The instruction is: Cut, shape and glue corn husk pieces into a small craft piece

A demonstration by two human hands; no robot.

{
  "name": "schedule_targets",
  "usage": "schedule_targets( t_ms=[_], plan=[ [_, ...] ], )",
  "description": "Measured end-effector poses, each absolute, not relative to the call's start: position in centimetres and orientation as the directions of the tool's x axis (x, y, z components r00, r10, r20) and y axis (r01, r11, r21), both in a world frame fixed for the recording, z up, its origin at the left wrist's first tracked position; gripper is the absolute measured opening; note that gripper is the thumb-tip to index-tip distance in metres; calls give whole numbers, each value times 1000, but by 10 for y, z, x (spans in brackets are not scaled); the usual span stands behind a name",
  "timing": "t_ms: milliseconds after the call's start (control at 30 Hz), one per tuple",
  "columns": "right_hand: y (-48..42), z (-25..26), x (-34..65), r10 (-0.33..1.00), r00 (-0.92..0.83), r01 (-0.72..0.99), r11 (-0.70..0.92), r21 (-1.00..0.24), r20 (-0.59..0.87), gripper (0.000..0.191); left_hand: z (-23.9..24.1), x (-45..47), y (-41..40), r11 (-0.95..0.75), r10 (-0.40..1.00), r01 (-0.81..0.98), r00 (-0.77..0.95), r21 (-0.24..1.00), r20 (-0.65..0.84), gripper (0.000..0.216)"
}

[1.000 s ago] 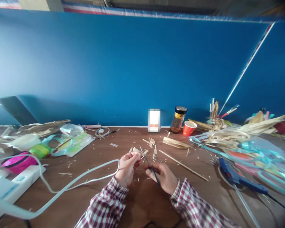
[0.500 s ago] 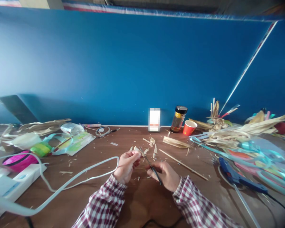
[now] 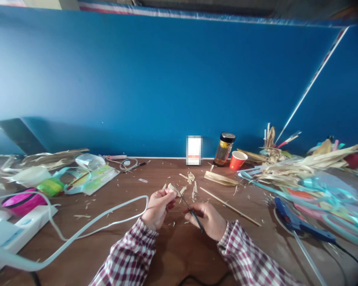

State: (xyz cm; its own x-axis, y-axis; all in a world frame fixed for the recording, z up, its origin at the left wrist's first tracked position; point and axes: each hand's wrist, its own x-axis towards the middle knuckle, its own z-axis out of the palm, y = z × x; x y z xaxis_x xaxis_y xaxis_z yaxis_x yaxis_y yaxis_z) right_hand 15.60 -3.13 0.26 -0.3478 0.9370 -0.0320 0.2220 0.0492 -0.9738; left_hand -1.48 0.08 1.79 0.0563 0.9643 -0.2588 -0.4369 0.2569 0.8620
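My left hand is closed in a pinch on a small piece of dry corn husk held just above the wooden table. My right hand is closed round the handles of thin black scissors, whose blades point up and left to the husk piece. Both sleeves are red-and-white checked. Husk scraps lie just beyond the hands.
A white cable loops at the left beside a white power strip and a pink object. A blue glue gun, teal ribbons and husk piles fill the right. A jar, red cup and thin stick sit behind.
Both hands have barely shifted; the scissors tip has lowered slightly toward the husk piece in my left hand.
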Motion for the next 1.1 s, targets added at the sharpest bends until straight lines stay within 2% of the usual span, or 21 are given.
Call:
schedule_targets(
  t_ms=[367, 533, 633, 733, 833, 1100],
  plan=[
    [-31, 3, 157, 938, -346, 246, 73, -967, -18, 24, 17, -16, 2, 269, 961, -453, 70, 850, -268, 33],
    [-28, -1, 157, 934, -356, 40, -18, -999, -31, 31, 15, -16, 3, 269, 961, -467, 74, 842, -266, 34],
    [-23, -3, 158, 968, -252, -53, 4, -999, 17, 30, 15, -14, 1, 298, 954, -464, 116, 834, -276, 32],
    [-17, -4, 160, 989, -141, -97, 28, -995, 42, 30, 15, -9, -3, 341, 939, -405, 180, 848, -292, 27],
    [-14, -5, 161, 993, -106, -136, 37, -990, 51, 30, 12, -3, -7, 353, 928, -349, 248, 868, -277, 22],
    [-18, -6, 161, 978, -209, -159, -21, -987, 13, 33, 3, 3, -13, 421, 884, -363, 367, 831, -288, 22]
  ],
)
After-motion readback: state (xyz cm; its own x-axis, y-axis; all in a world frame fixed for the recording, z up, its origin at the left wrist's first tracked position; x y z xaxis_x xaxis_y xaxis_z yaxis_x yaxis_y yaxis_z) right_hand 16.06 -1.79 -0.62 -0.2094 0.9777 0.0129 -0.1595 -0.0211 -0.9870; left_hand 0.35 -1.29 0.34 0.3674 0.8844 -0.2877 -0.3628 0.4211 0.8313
